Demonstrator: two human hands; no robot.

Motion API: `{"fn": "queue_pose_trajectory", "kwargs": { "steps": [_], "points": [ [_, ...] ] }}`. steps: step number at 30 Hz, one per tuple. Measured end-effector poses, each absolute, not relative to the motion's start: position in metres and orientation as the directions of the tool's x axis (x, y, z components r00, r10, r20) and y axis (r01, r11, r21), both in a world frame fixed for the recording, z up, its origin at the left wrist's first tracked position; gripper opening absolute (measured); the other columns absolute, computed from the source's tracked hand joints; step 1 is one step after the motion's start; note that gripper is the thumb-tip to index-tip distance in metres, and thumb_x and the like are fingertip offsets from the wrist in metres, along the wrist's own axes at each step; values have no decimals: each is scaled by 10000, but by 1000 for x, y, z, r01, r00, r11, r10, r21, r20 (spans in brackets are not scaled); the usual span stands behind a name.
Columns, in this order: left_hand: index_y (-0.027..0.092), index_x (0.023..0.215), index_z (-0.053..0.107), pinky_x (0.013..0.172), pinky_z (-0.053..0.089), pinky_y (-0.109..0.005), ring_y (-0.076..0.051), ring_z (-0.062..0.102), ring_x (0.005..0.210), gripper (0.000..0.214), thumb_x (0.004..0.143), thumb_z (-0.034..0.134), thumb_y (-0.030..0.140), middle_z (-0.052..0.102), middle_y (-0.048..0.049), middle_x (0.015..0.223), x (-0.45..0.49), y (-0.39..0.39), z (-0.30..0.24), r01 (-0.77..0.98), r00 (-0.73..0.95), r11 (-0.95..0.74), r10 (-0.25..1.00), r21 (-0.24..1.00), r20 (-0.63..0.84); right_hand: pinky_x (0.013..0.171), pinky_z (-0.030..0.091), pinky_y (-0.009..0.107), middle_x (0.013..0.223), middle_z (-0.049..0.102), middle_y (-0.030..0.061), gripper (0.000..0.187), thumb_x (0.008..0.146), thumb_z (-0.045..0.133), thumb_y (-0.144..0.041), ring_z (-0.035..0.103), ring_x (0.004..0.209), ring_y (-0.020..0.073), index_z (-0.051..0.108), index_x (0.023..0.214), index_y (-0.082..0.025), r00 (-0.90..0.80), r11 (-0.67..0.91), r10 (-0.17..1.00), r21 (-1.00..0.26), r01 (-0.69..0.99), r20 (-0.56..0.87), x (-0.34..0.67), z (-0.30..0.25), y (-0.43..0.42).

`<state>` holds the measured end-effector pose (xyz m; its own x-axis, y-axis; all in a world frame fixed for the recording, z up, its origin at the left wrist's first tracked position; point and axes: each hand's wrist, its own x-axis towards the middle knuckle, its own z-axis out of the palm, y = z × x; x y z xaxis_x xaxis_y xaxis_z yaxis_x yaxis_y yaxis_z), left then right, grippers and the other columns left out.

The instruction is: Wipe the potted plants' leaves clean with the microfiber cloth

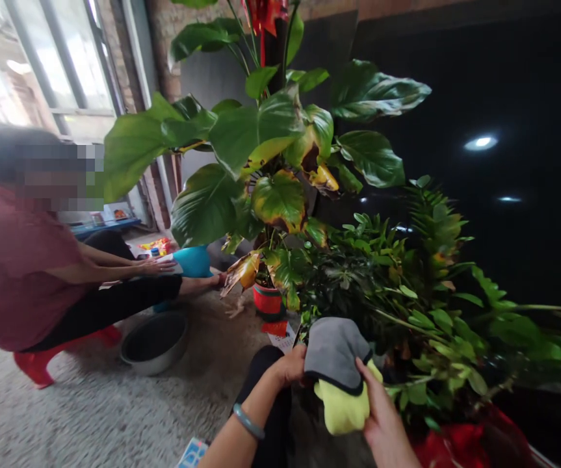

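My left hand (290, 365) grips the left edge of a grey and yellow cloth (337, 377), a bangle on its wrist. My right hand (378, 408) pinches the cloth's right side, thumb on the grey part. The cloth hangs in front of a low bushy plant (407, 305) with small green leaves. Behind it stands a tall plant (260, 143) with big leaves, some yellow and brown, in a red pot (267, 301).
A person in a pink top squats at the left, hands reaching toward a blue container (193, 261). A metal basin (154, 341) sits on the speckled floor. Red wrapping (460, 445) lies at the lower right. A dark glossy wall is behind the plants.
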<state>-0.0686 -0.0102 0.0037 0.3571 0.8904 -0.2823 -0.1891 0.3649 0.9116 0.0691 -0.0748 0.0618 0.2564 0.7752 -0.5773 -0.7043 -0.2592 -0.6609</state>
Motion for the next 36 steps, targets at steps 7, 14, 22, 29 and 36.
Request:
{"fn": "queue_pose_trajectory", "kwargs": {
  "steps": [7, 14, 22, 29, 36],
  "points": [
    [137, 981, 680, 736, 507, -345, -239, 636, 847, 511, 522, 739, 352, 690, -104, 919, -70, -34, 27, -557, 601, 422, 799, 716, -4, 756, 527, 366, 808, 730, 7, 469, 453, 789, -388, 667, 855, 253, 656, 867, -211, 483, -24, 793, -812, -584, -371, 82, 76, -75],
    [86, 757, 684, 882, 478, -377, -282, 677, 869, 280, 579, 763, 288, 723, -134, 745, -44, -51, 9, -568, 553, 586, 792, 577, -259, 752, 484, 354, 777, 710, 39, 422, 475, 760, -504, 633, 840, 276, 655, 737, -191, 391, -107, 900, -967, -232, -193, 73, 48, -84],
    [80, 707, 668, 744, 520, -329, -186, 653, 598, 170, 539, 686, 58, 692, -71, 619, -43, -47, 12, -606, 462, 587, 809, 537, -363, 798, 423, 310, 703, 646, 6, 363, 444, 801, -433, 577, 871, 254, 610, 675, -229, 506, -123, 853, -991, -46, -129, 86, 21, -85],
    [91, 755, 673, 732, 526, -408, -239, 656, 625, 366, 391, 712, 73, 713, -75, 666, -32, -41, -6, -665, 298, 418, 908, 619, -293, 739, 454, 335, 774, 685, 26, 445, 418, 758, -497, 609, 860, 268, 659, 734, -200, 506, -144, 840, -980, -139, -195, 115, 23, -105],
    [74, 830, 693, 794, 518, -429, -282, 679, 735, 421, 415, 765, 87, 731, -110, 753, -33, -43, -1, -604, 374, 445, 891, 661, -258, 476, 440, 277, 621, 638, -15, 382, 411, 738, -343, 626, 666, 220, 557, 730, -238, 674, -150, 622, -905, -397, -399, 187, 15, -95]
  ]
}}
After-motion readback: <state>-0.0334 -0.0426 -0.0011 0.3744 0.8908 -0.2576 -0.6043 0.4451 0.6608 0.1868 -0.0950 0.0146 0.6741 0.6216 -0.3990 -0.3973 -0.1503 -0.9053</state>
